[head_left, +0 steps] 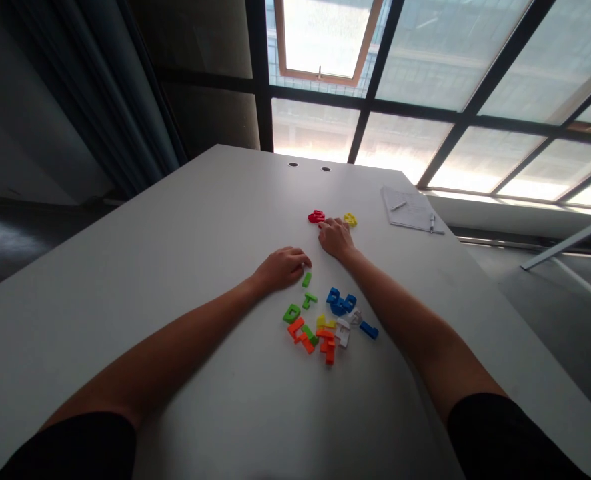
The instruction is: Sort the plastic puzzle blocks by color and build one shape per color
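My left hand [281, 269] rests palm down on the white table [175, 267], its curled fingertips just beside a small green plastic bar [306, 280]. My right hand [336, 239] lies farther forward, its fingers reaching toward a red plastic piece [316, 217] and close to a yellow plastic piece [349, 219]. Nothing shows in either hand, though both palms are hidden. Below my hands lies a loose heap of several green, blue, white, yellow and orange plastic puzzle pieces [328, 323], some overlapping.
Sheets of paper [409, 209] with a pen [431, 223] lie near the table's far right edge. Two small round holes [309, 165] sit near the far edge. Beyond the table are large windows [400, 140] and a dark curtain [100, 87].
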Available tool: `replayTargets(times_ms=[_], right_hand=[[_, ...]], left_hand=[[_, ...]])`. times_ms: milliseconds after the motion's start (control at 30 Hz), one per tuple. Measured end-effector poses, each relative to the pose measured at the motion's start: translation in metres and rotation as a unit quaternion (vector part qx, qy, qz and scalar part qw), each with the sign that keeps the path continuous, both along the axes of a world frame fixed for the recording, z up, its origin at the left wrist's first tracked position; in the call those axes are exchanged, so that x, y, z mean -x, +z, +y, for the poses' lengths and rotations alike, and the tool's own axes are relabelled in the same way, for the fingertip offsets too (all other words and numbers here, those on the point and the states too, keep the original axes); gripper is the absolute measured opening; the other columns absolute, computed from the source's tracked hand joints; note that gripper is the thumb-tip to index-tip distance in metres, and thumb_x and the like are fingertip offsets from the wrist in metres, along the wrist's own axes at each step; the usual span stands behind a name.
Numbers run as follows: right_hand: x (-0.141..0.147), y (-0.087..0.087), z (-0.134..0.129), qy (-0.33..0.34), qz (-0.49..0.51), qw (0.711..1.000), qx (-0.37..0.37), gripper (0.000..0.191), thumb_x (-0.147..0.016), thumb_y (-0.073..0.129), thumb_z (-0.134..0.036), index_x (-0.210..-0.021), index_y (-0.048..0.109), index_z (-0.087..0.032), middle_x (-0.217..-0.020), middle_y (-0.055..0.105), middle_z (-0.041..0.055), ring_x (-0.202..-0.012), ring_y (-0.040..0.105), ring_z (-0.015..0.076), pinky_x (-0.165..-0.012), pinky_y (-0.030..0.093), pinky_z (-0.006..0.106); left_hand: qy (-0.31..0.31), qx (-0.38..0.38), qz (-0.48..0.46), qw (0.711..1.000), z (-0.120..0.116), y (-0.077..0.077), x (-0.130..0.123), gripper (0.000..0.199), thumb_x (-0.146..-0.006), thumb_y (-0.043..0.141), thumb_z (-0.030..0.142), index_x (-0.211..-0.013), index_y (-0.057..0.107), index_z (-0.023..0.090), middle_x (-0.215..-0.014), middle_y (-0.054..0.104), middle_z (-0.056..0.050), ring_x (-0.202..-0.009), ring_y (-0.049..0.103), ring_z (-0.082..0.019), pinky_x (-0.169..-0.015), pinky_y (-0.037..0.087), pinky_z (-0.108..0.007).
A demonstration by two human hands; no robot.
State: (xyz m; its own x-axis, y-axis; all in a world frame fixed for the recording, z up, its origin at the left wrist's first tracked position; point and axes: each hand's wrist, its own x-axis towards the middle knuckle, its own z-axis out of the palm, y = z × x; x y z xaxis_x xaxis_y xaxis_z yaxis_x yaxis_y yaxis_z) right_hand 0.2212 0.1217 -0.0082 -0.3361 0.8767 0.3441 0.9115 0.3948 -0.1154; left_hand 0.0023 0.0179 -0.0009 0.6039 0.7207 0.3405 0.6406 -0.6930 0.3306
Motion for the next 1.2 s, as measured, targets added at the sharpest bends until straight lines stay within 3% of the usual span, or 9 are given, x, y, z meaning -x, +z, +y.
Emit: replayTargets(times_ms=[300,567,800,1067,1200], right_hand=[[0.003,0.001,0.006,-0.010,-0.013,1.000,0.008,0.041,-0.102,0.048,-0.023,-0.134,0.072,-0.017,-0.137,0.068,0.0185,-0.125,0.054,0.0369,-0.106,0.038,0.052],[-0.006,-0.003,-0.003,-0.007,0.024,1.000,0.008,0.052,-0.101,0.049,-0.021,-0.151,0.059,-0.016,-0.149,0.063,0.0166,-0.131,0.055,0.0358,-0.111,0.040,0.051],[-0.034,-0.008,-0.040,0.044,0.032,0.998,0.036,0.036,-0.103,0.052,-0.022,-0.132,0.073,-0.017,-0.140,0.071,0.0128,-0.130,0.059,0.0308,-0.115,0.043,0.044],[-0.071,-0.013,-0.106,0.127,0.053,0.990,0.029,0.035,-0.103,0.054,-0.022,-0.133,0.073,-0.018,-0.139,0.071,0.0138,-0.131,0.062,0.0291,-0.115,0.047,0.047],[-0.083,-0.016,-0.125,0.157,0.063,0.985,0.033,0.036,-0.104,0.055,-0.024,-0.134,0.073,-0.020,-0.140,0.071,0.0132,-0.133,0.062,0.0299,-0.115,0.048,0.050]], left_hand=[[-0.001,0.000,0.005,1.000,-0.001,0.000,0.000,0.028,-0.093,0.056,0.016,-0.105,0.079,0.025,-0.112,0.076,-0.006,-0.101,0.067,-0.024,-0.096,0.055,-0.039],[-0.004,-0.006,0.005,1.000,0.000,0.000,0.001,0.028,-0.092,0.056,0.015,-0.106,0.079,0.024,-0.113,0.077,-0.006,-0.101,0.067,-0.024,-0.095,0.055,-0.039],[-0.011,-0.008,0.002,1.000,-0.001,0.000,0.002,0.029,-0.090,0.056,0.014,-0.105,0.079,0.025,-0.111,0.077,-0.005,-0.101,0.068,-0.023,-0.095,0.054,-0.037],[-0.016,-0.004,0.001,1.000,-0.001,0.000,0.003,0.027,-0.093,0.055,0.017,-0.104,0.078,0.024,-0.112,0.077,-0.005,-0.101,0.068,-0.023,-0.094,0.054,-0.037],[-0.034,0.021,-0.008,0.999,-0.001,0.004,0.006,0.028,-0.091,0.056,0.019,-0.107,0.078,0.024,-0.113,0.077,-0.005,-0.103,0.068,-0.023,-0.097,0.053,-0.037]])
